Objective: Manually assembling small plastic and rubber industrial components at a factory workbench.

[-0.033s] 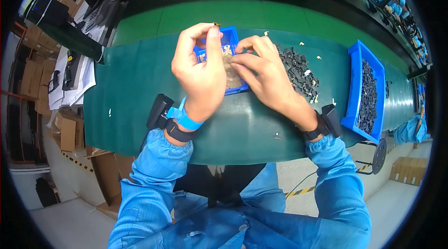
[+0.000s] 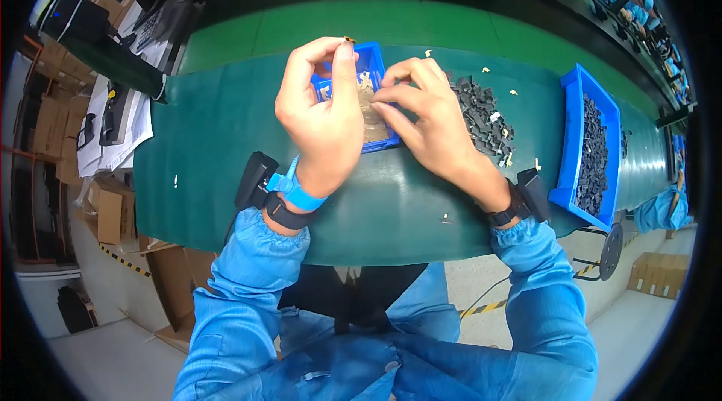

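My left hand (image 2: 323,115) is raised at the near left side of a small blue bin (image 2: 368,57). Its thumb and forefinger pinch a tiny dark piece with a touch of orange (image 2: 350,40). Over the bin's right side, my right hand (image 2: 435,111) has thumb and forefinger drawn together; whatever lies between the tips is too small to name. Inside the bin are small cream-coloured pieces (image 2: 365,80) and a tan, translucent-looking area (image 2: 374,124). My left hand hides the bin's left part.
Right of my right hand lies a loose pile of dark small parts (image 2: 481,116) mixed with a few cream ones. A larger blue tray (image 2: 569,138) of dark parts stands at the table's right. Papers (image 2: 139,126) and a dark post (image 2: 113,51) are at left.
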A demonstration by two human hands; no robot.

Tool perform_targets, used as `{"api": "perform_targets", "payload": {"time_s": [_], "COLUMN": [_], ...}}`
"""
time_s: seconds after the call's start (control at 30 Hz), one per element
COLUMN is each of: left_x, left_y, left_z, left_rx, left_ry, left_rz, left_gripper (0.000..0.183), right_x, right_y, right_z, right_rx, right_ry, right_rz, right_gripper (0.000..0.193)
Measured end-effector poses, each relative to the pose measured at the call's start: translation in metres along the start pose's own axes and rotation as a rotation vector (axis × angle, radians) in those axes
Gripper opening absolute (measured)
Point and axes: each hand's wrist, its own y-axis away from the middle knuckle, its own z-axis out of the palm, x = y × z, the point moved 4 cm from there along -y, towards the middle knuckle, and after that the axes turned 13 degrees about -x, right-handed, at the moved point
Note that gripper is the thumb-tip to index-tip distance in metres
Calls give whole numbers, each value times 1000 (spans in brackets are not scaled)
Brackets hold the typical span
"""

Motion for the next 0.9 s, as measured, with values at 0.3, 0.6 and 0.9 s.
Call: {"api": "perform_targets", "payload": {"time_s": [0.3,0.6,0.9], "left_x": [6,15,19], "left_y": [12,14,16], "left_z": [19,24,23], "left_rx": [-112,-174,-207], "left_ry": [-1,-41,138], "left_rz": [139,256,173], "left_gripper": [8,13,13], "right_x": [-3,-5,-5], "right_y": [11,13,15], "right_z": [-33,-37,-37], "right_rx": [359,393,413], "right_ry": [-69,-20,-122], "right_rz": [-71,-221,-225], "right_gripper": [29,22,16]}}
